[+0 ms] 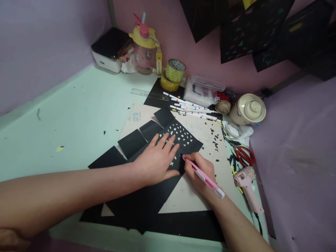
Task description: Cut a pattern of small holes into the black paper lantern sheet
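Note:
My left hand (157,159) lies flat with fingers spread on a black paper sheet (183,138) that has several small triangular holes cut in it. My right hand (200,171) is closed round a pink craft knife (204,178), whose tip meets the black sheet just right of my left fingers. The sheet rests on a beige cutting board (207,140) with more black paper (131,143) beside and below it.
Several white marker pens (190,106) lie behind the board. Red scissors (245,155) and a pink glue gun (248,185) sit to the right. Tape rolls (173,74), a drink bottle (144,49), a lidded pot (249,109) and black paper scraps (215,138) surround the work.

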Demonstrator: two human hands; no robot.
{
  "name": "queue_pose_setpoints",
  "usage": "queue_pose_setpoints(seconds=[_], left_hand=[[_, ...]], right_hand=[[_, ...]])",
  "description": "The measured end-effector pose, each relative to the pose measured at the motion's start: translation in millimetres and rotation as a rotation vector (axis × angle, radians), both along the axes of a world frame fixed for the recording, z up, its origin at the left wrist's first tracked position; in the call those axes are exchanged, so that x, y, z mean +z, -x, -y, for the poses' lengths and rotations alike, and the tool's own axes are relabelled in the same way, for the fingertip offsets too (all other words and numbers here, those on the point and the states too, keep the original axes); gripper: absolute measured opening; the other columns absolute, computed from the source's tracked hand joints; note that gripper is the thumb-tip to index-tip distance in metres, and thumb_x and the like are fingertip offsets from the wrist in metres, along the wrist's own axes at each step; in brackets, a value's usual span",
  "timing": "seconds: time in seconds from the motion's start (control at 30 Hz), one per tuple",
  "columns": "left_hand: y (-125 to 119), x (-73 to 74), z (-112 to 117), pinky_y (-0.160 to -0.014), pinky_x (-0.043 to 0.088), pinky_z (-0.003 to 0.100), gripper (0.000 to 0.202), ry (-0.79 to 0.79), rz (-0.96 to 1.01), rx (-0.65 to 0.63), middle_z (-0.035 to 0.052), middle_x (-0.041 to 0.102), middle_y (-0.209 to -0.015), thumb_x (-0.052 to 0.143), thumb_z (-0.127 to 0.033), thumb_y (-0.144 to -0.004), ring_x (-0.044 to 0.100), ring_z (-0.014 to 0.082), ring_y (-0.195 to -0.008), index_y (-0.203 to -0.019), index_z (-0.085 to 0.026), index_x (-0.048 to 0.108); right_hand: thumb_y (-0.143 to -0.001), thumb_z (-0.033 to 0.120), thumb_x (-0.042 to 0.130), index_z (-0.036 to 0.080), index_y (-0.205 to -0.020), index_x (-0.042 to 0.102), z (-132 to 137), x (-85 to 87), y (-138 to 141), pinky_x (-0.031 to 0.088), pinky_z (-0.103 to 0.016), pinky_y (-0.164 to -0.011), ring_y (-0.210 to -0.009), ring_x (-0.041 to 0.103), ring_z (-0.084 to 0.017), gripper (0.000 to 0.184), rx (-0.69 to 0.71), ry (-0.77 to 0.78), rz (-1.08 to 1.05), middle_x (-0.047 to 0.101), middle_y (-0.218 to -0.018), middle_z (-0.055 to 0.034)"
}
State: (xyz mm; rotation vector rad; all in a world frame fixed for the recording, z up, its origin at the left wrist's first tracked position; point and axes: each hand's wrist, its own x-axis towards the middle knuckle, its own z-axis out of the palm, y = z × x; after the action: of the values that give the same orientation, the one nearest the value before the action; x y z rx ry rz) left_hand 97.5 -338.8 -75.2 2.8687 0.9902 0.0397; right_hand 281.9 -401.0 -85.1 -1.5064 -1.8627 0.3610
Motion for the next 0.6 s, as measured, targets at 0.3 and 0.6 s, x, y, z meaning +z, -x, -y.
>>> queue_pose_setpoints(seconds=[0.3, 0.6], left_hand=[[0.5, -3.7, -0.6, -0.113, 0.018, 0.056, 0.076, -0.02, 0.015, -0.001, 0.0217, 0.031, -0.152, 0.039, -0.065, -0.09, 0.024, 0.0404, -0.142, -0.143, -0.01, 0.042], [3.0, 0.9, -3.2, -0.113, 0.019, 0.054, 0.078, 0.005, 0.016, -0.015, 0.0211, 0.03, -0.153, 0.043, -0.065, -0.089, 0.025, 0.0395, -0.142, -0.144, -0.011, 0.04]], right_hand=[[-0.087, 0.016, 0.053, 0.022, -0.083, 0.059, -0.3, -1.1, -0.7, 0.05, -0.023, -0.058, -0.063, 0.065, -0.013, 0.009, -0.006, 0.005, 0.01, 0.071, -0.078, -0.0018], [-0.086, 0.019, 0.06, 0.021, -0.093, 0.064, 2.8, 2.1, -4.1, 0.047, -0.024, -0.052, -0.058, 0.059, -0.012, 0.009, -0.21, -0.074, -0.248, 0.065, -0.075, -0.0003]])
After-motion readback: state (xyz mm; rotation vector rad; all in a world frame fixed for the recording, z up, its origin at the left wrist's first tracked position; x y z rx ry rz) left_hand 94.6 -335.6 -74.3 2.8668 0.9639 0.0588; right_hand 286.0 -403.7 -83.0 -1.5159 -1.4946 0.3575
